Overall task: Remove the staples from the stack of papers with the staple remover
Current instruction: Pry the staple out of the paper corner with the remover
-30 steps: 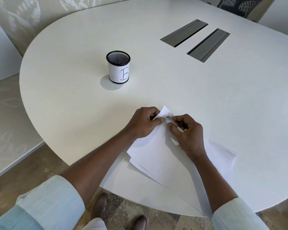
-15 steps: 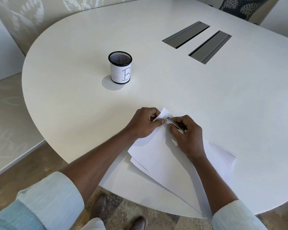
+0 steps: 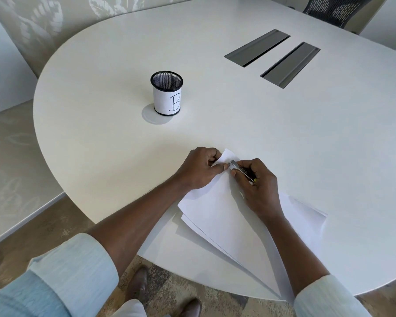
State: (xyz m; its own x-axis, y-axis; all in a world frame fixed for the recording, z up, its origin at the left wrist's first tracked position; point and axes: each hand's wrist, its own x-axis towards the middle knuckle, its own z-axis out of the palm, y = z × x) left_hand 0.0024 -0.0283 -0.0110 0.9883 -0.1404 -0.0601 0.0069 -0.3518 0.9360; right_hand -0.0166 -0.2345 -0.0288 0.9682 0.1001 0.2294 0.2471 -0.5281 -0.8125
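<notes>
A stack of white papers point(image 3: 217, 216) lies fanned out near the front edge of the white table point(image 3: 284, 138), its far corner raised. My left hand point(image 3: 201, 168) pinches that corner between thumb and curled fingers. My right hand point(image 3: 258, 186) grips a slim metal staple remover point(image 3: 238, 167), whose silver tip touches the paper corner right beside my left thumb. The staple itself is too small to make out.
A black mesh pen cup point(image 3: 167, 96) with a white label marked "B" stands at the back left of the papers. Two grey cable hatches point(image 3: 272, 57) sit in the table's middle. A mesh office chair point(image 3: 334, 8) is at the far right.
Both hands hold the same grip at the paper corner. Only the camera view has shifted slightly.
</notes>
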